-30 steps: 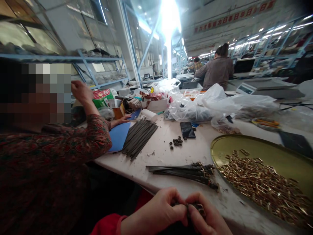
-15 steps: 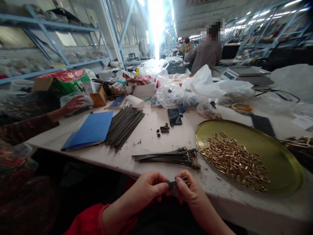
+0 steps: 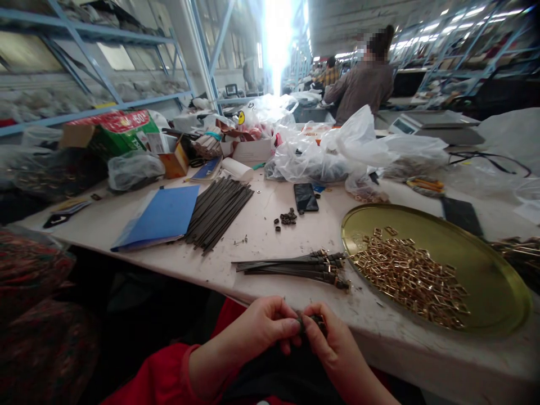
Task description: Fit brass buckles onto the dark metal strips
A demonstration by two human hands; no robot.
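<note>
At the table's front edge, my left hand (image 3: 268, 326) is closed, thumb and finger pinching a dark strap (image 3: 301, 322). My right hand (image 3: 331, 337) is closed on the same strap at its buckle end, close against the left. Fingers cover most of the strap and its buckle. Just beyond them lies a bunch of dark straps (image 3: 278, 266) with gold buckles at their right ends. To the right, a round gold tray (image 3: 493, 281) bears a heap of gold buckles (image 3: 413, 275).
Loose dark straps (image 3: 221, 211) lie beside a blue folder (image 3: 162, 216). Small dark loops (image 3: 288, 217) sit near a black phone (image 3: 306, 197). Plastic bags (image 3: 312, 157) and boxes line the back. A person in patterned clothing (image 3: 34, 315) is at left; another person (image 3: 363, 84) stands farther back.
My hands have drawn closer together, covering more of the strap and buckle. The neighbouring person's arm and hand at left have gone from view. The view has shifted slightly.
</note>
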